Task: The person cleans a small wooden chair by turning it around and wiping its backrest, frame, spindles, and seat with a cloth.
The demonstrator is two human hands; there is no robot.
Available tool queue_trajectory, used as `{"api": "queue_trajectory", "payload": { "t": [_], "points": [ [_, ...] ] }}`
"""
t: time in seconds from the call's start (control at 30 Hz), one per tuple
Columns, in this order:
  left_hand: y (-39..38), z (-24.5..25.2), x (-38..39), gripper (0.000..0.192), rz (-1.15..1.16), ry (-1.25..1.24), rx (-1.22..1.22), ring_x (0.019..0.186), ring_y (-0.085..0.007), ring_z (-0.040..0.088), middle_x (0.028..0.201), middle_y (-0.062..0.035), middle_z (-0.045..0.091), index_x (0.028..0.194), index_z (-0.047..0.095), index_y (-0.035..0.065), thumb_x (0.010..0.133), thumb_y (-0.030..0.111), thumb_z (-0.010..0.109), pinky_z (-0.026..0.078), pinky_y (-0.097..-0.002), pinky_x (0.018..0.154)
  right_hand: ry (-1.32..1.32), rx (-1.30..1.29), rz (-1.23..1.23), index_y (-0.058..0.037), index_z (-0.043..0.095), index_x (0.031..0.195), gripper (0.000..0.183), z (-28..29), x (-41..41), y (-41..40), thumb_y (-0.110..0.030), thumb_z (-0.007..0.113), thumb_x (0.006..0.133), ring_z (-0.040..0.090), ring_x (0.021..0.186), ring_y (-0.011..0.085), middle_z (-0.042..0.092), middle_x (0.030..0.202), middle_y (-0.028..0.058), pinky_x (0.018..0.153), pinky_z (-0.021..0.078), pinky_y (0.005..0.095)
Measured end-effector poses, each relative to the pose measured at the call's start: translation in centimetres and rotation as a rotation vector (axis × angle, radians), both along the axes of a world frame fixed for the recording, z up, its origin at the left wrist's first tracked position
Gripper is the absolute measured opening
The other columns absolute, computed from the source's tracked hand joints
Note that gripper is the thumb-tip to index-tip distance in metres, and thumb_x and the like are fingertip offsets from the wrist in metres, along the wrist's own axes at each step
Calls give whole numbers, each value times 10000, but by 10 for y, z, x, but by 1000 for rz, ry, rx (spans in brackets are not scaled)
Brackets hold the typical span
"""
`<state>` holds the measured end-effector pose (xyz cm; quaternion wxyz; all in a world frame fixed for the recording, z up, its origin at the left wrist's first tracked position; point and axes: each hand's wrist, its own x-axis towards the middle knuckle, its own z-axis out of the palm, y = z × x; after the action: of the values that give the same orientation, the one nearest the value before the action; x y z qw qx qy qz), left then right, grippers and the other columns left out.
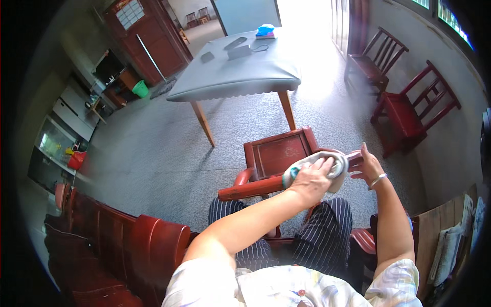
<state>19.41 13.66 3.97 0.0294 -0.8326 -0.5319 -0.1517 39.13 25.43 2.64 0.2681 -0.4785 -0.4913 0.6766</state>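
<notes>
Before my knees stands a red-brown wooden chair (282, 151), its top rail (245, 190) nearest to me. My left hand (312, 182) presses a light cloth with a green edge (307, 163) on the right part of that rail; part of the cloth is bunched in a roll under the fingers. Just right of the cloth, my right hand (368, 167), with a silver bangle at the wrist, is at the chair's right end, thumb raised and fingers spread around a wooden part. Whether it grips that part is hard to tell.
A table with a grey cover (238, 73) stands beyond the chair, bearing a box and small items. Two wooden chairs (406, 115) line the right wall. A red wooden bench (115, 226) lies at my left, a wooden surface with folded cloths (447, 249) at my right.
</notes>
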Motion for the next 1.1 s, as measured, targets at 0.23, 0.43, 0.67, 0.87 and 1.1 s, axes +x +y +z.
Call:
{"api": "queue_trajectory", "payload": {
  "t": [0.23, 0.43, 0.67, 0.87, 1.1],
  "points": [
    [-100, 11, -109, 183, 202, -8, -77, 1134, -339, 486, 1250, -164, 495, 836, 721, 196, 715, 182, 585, 373, -468, 939, -41, -10, -46, -102, 549, 1020, 549, -6, 3, 3, -607, 386, 878, 624, 642, 221, 624, 833, 93, 537, 501, 346],
    [-141, 5, -140, 87, 405, -111, 44, 1089, -295, 515, 1161, -122, 566, 626, 685, 202, 608, 141, 626, 360, -435, 896, 26, 5, -52, -87, 516, 1050, 454, -5, -3, -3, -506, 459, 886, 637, 673, 216, 600, 873, 110, 534, 539, 355],
    [-167, 5, -116, 159, 284, -368, -84, 983, -351, 566, 1010, -168, 623, 706, 696, 157, 587, 97, 610, 414, -426, 871, -136, 297, -171, -4, 587, 917, 264, -37, 21, 16, -243, 592, 804, 601, 652, 164, 600, 803, 89, 558, 526, 315],
    [-169, 8, -146, 317, 383, -1407, -816, 890, -96, 589, 1004, -45, 636, 1089, 612, -27, 798, -34, 487, 475, -246, 808, -307, 520, -14, 31, 622, 820, 183, -26, 9, 8, -145, 620, 772, 595, 628, 135, 621, 693, 66, 592, 483, 263],
    [-116, -17, -169, 326, 414, -1280, -1069, 796, -37, 523, 971, -12, 619, 1139, 608, -2, 835, 29, 492, 422, -174, 731, -343, 497, -29, 33, 630, 818, 185, -25, 8, 0, -145, 620, 769, 582, 617, 116, 624, 694, 65, 575, 468, 252]
  ]
}}
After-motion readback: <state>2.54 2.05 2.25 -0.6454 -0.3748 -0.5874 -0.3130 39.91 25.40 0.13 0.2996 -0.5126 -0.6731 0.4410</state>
